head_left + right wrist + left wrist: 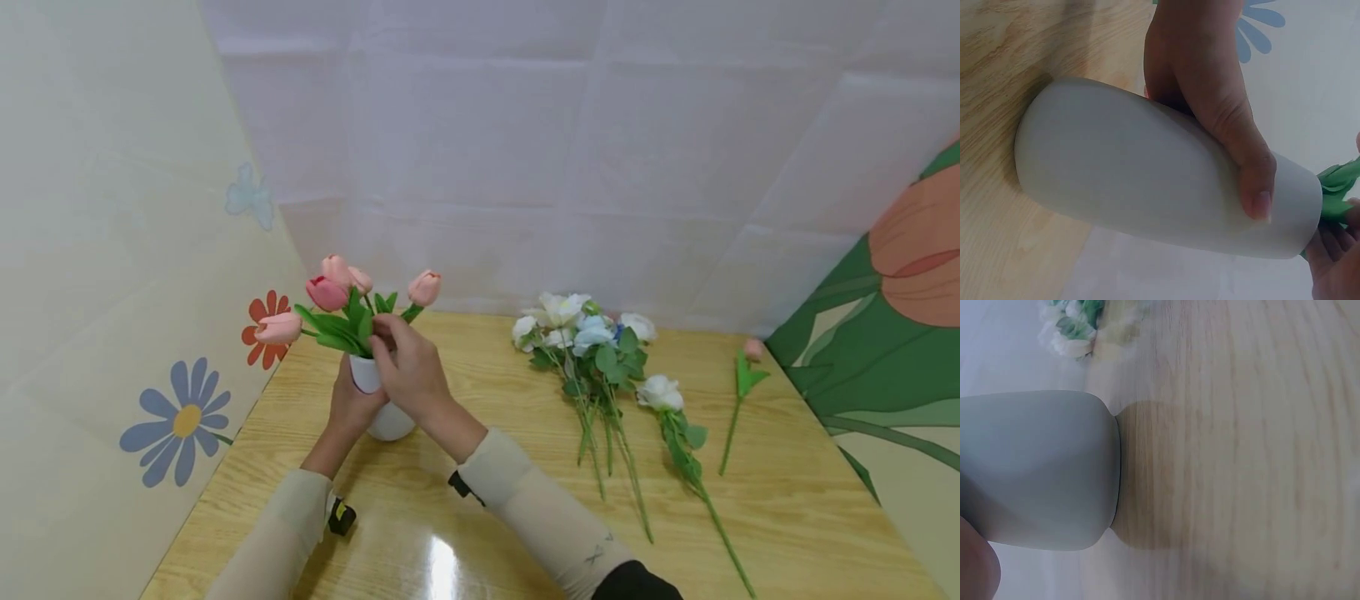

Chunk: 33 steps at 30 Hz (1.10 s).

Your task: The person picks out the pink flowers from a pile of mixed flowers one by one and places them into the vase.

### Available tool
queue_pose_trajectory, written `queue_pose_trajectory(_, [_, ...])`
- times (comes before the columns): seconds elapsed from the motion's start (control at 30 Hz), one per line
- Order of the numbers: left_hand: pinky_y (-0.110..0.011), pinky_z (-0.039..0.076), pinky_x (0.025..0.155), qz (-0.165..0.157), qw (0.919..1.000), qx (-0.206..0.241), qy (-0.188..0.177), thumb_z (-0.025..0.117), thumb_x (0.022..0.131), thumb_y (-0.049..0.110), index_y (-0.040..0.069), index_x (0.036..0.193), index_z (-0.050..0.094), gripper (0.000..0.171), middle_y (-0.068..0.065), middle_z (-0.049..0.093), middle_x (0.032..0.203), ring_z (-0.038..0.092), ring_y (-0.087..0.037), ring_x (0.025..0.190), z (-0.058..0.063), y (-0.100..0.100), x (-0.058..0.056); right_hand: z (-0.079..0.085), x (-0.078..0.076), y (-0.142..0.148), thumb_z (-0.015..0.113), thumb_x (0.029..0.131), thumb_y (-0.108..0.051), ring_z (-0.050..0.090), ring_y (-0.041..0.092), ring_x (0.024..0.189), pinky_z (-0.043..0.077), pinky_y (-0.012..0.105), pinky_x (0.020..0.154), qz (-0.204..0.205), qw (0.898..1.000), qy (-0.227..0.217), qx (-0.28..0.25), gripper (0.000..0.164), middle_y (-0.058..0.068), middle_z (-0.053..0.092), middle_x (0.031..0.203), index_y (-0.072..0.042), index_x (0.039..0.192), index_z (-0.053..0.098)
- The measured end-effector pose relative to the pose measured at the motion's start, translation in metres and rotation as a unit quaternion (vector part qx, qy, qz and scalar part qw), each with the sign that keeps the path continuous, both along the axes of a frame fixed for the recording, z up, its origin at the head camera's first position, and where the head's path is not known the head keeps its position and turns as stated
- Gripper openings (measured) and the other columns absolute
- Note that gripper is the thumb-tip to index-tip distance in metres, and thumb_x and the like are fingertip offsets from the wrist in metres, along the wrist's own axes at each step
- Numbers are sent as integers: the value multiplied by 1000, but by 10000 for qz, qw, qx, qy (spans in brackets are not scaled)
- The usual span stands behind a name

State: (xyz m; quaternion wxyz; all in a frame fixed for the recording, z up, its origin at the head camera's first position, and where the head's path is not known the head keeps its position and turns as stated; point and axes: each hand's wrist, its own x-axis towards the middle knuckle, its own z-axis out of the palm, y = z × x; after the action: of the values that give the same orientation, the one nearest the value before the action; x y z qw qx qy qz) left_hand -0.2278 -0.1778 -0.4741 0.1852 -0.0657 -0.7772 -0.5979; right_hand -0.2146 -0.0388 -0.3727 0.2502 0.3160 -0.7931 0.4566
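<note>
A white vase [392, 422] stands on the table at the left, several pink tulips [327, 293] rising from its mouth. My left hand [351, 402] grips the vase's upper part, its thumb across the front in the right wrist view. At the rim, my right hand [414, 367] pinches the green lower part of a tulip; in the right wrist view its fingers [1322, 256] are around the greenery just outside the mouth. A pale pink tulip [425, 287] leans right above this hand. Inside the vase, the stems are hidden. The left wrist view shows the vase's base [1085, 469] on the wood.
Right of the vase lies a bunch of white and blue flowers [592, 333] with long stems. Beside it are a single white flower [661, 392] and, farther right, one pink tulip [753, 350]. A pale cloth backdrop [480, 150] rises behind the wooden table [480, 392].
</note>
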Motion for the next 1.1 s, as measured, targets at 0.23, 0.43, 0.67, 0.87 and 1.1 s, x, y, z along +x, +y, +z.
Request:
queue_pose_trajectory(0.23, [-51, 45, 99, -222, 9995, 145, 145, 78, 79, 1, 1, 153, 29, 88, -24, 51, 139, 53, -34, 120, 1, 1, 1, -1, 3, 3, 62, 97, -5, 71, 22, 101, 56, 24, 89, -105, 9990, 395, -180, 24, 14, 71, 112, 2, 120, 60])
queue_pose_trajectory(0.43, [-48, 43, 100, -331, 9991, 266, -65, 75, 80, -2, -4, 152, 27, 87, -29, 48, 139, 51, -36, 120, 19, 6, 12, 1, 7, 9, 64, 98, -7, 70, 21, 104, 53, 21, 93, -106, 9976, 575, -363, 22, 13, 70, 111, 0, 118, 60])
queue_pose_trajectory(0.67, [-53, 45, 101, -352, 9992, 180, -85, 73, 82, -1, -7, 151, 26, 84, -31, 48, 140, 51, -38, 121, 33, 8, 22, 2, 11, 18, 64, 98, -6, 71, 22, 103, 53, 21, 93, -102, 9972, 541, -511, 21, 13, 70, 109, 0, 117, 60])
queue_pose_trajectory(0.87, [-56, 42, 104, -342, 9989, 265, -205, 77, 82, 5, 3, 155, 24, 90, -25, 47, 144, 50, -37, 126, 12, 2, 7, -3, 8, 28, 65, 96, -4, 72, 22, 96, 55, 22, 89, -207, 9960, 615, -621, 19, 13, 72, 105, 1, 114, 62])
queue_pose_trajectory(1.1, [-56, 41, 106, -276, 9993, 214, -117, 80, 81, 12, 4, 152, 28, 89, -23, 49, 141, 51, -36, 125, 4, -1, 2, -9, 4, 44, 65, 95, -3, 73, 23, 89, 59, 28, 80, -431, 9951, 655, -608, 19, 14, 73, 103, 3, 113, 63])
